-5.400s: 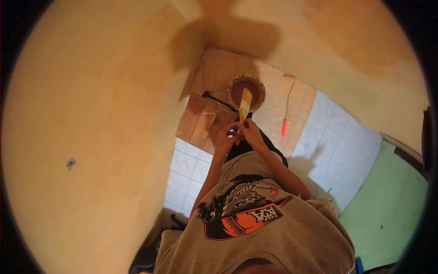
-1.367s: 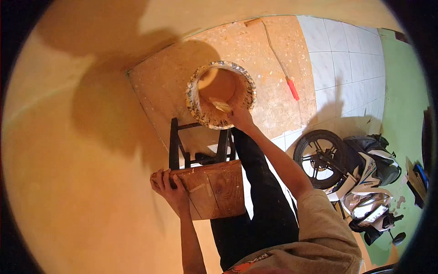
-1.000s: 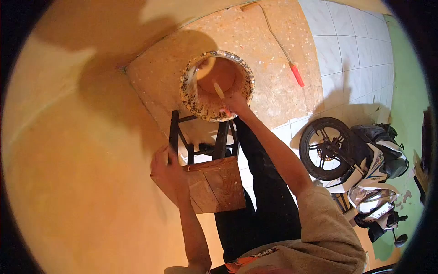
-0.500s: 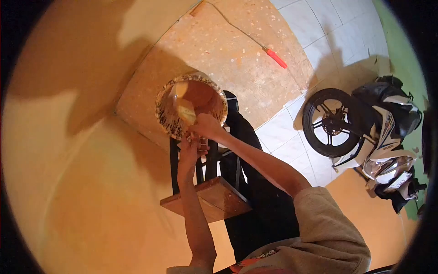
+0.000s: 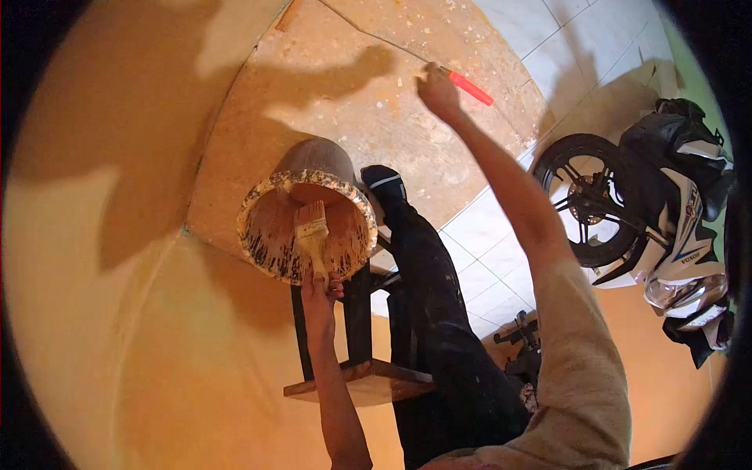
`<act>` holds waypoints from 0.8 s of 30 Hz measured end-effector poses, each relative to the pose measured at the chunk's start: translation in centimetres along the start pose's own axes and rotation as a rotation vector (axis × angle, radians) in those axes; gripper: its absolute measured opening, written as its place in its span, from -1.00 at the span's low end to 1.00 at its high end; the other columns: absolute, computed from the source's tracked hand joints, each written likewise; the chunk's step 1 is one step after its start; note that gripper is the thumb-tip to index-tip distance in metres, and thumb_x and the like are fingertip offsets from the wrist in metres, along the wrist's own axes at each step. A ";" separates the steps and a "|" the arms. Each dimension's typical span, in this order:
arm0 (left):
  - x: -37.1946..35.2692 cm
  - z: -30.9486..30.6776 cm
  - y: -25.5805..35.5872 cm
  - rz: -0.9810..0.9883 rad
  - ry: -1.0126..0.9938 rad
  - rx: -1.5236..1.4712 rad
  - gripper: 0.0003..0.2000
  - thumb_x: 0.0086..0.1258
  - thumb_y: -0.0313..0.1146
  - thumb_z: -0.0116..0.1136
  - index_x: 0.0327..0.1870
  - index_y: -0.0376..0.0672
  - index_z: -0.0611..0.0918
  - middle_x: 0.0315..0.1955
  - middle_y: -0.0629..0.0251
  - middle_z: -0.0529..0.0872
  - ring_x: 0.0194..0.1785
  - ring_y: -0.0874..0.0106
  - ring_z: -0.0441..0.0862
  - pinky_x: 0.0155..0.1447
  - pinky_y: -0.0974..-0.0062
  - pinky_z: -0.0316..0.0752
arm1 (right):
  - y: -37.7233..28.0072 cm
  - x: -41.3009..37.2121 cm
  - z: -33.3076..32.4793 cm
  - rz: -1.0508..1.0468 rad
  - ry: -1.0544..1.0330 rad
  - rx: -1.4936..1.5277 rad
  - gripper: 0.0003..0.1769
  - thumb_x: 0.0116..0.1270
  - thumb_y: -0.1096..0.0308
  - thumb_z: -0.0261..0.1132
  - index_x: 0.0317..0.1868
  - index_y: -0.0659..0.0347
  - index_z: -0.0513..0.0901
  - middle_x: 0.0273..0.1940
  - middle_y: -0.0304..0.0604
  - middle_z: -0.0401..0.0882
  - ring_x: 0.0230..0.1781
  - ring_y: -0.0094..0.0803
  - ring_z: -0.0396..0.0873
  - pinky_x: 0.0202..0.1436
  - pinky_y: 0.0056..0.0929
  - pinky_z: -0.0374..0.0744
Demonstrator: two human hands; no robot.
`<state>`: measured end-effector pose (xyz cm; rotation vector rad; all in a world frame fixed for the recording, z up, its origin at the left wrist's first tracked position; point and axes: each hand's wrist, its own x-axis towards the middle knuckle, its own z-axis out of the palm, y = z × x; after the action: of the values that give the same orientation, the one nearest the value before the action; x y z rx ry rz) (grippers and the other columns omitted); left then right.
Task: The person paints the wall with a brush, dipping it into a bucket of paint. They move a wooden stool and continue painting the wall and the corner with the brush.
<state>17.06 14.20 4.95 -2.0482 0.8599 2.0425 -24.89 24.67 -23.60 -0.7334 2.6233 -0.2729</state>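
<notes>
My left hand (image 5: 319,294) is closed round the handle of a paintbrush (image 5: 312,227), whose bristles point up over the mouth of a paint-splattered bucket (image 5: 368,227). The fingers are at the bucket's near rim. My right hand (image 5: 439,90) is stretched out over the paint-spotted board, beside the inner end of the red handle (image 5: 472,89) of a tool with a long thin metal rod (image 5: 372,35). Its fingers look slightly bent, and whether they touch the tool cannot be made out.
A wooden stool (image 5: 360,381) with dark legs stands below the bucket. My dark-trousered leg (image 5: 427,274) is right of it. A motorcycle (image 5: 658,211) is at the right, on white tiles (image 5: 486,266). The orange wall (image 5: 157,329) is at the left.
My right hand has left the brush and bucket and moved up and right to the red-handled tool. The brush now points upward in my left hand. The bucket appears lower and further left.
</notes>
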 end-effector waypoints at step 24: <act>1.6 -1.5 -1.2 -0.015 0.030 -0.248 -0.74 0.66 -0.24 -0.10 0.17 -0.18 0.47 -0.22 0.31 0.67 -0.29 0.53 0.61 -0.19 0.56 0.58 | 10.0 -17.4 5.9 0.404 -0.391 -0.166 -0.49 0.36 0.41 0.18 0.32 0.14 0.36 0.09 0.11 0.53 0.03 0.14 0.60 0.03 0.04 0.63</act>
<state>18.78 14.04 3.22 -2.2044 0.6200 2.2138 -13.30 41.91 -26.12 -0.2557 2.3600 0.1891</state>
